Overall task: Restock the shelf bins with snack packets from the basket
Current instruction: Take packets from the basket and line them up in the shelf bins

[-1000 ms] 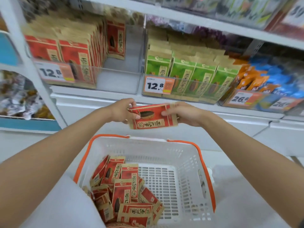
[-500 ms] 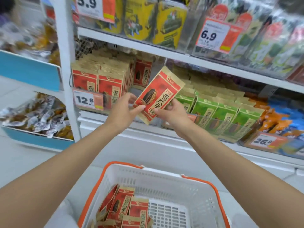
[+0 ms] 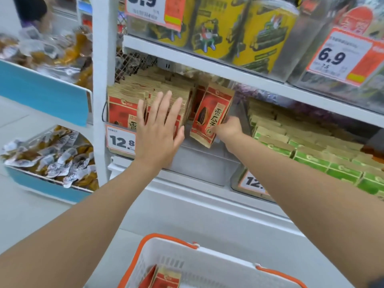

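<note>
My right hand point(image 3: 228, 129) grips a red snack packet point(image 3: 209, 115) by its lower right corner and holds it upright inside the clear shelf bin point(image 3: 199, 163), just right of the rows of red packets point(image 3: 133, 100) standing there. My left hand point(image 3: 159, 129) is flat with fingers spread, pressed against the front of those rows. The white basket point(image 3: 207, 265) with orange handles sits at the bottom edge, and a few red packets point(image 3: 164, 278) show inside it.
A bin of green packets point(image 3: 311, 150) stands to the right. Yellow cans point(image 3: 239, 28) fill the shelf above. A white upright post point(image 3: 99, 80) bounds the bin on the left, with blue trays of wrapped snacks point(image 3: 52, 159) beyond. A person's head point(image 3: 31, 11) shows top left.
Both hands lifted the red packet from above the basket up to the shelf. My left hand let go and moved onto the stacked packets, while my right hand pushed the packet into the bin.
</note>
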